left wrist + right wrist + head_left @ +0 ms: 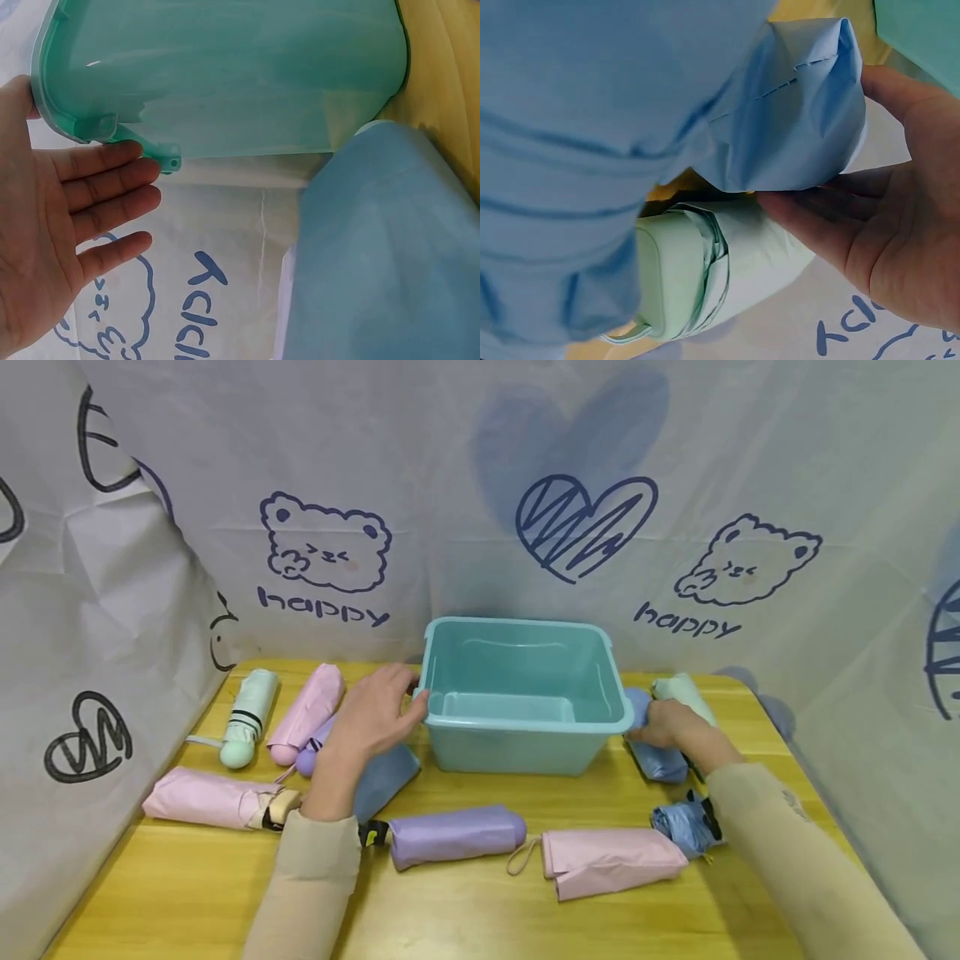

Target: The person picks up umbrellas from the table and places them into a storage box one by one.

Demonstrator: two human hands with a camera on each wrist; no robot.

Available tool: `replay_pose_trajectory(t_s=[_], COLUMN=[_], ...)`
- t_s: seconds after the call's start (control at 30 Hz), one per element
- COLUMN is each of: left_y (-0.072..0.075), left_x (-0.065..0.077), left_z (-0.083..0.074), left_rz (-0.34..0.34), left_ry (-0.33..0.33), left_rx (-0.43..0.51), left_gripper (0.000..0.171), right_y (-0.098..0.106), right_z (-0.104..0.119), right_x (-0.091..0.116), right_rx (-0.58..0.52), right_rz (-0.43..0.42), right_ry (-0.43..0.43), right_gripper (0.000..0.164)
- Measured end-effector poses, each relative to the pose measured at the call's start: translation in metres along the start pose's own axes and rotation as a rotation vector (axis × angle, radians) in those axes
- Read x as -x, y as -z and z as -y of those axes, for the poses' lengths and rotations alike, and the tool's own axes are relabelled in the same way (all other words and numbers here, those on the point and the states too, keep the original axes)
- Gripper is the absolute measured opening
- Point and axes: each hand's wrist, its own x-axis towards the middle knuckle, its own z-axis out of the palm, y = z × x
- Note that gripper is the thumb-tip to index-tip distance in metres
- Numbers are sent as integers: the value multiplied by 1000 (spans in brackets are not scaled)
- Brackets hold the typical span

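Note:
At the left rim of the teal plastic bin (pixel 517 747) is my left hand (pixel 375 710). Its fingers extend straight beside the bin wall, and the thumb touches the rim, as the left wrist view (pixel 60 217) shows. My right hand (pixel 667 727) grips one end of a folded light blue umbrella (pixel 802 112) to the right of the bin, fingers and thumb around the fabric. Behind it lies a pale green folded umbrella (pixel 686 693). A blue-grey folded umbrella (pixel 386 781) lies by my left wrist, partly covered by the arm.
Pale green (pixel 251 710), pink (pixel 311 710) and purple umbrellas lie at the back left, another pink umbrella (pixel 210 797) before them. Nearer the front lie a purple umbrella (pixel 457 837), a pink umbrella (pixel 611 858) and a crumpled blue umbrella (pixel 682 827). A printed cloth hangs behind the wooden table (pixel 450 918).

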Motion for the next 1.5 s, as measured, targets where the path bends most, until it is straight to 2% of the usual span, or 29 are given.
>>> replay_pose_trajectory(t_s=[0.27,0.5,0.77,1.0,1.33,1.5], left_y=[2,0,1,2,2,2], left_x=[2,0,0,0,0,-1], left_z=[3,2,1,2,3,2], left_rz=[-22,-5,10,2,15,25], left_ry=[-18,-13,-2,-14,-2,8], left_rx=[-9,5,9,5,10,8], left_gripper=[43,42,42,41,42,42], right_y=[-4,-4,-2,-2,4,5], right_z=[-2,-5,-7,-4,-2,-2], right_x=[-2,-3,3,15,37,47], right_rx=[-54,-80,-111,-143,-232,-277], right_rz=[-41,-40,-68,-136,-247,-267], right_ry=[15,8,26,39,91,63], right_gripper=[50,41,42,50,72,84])
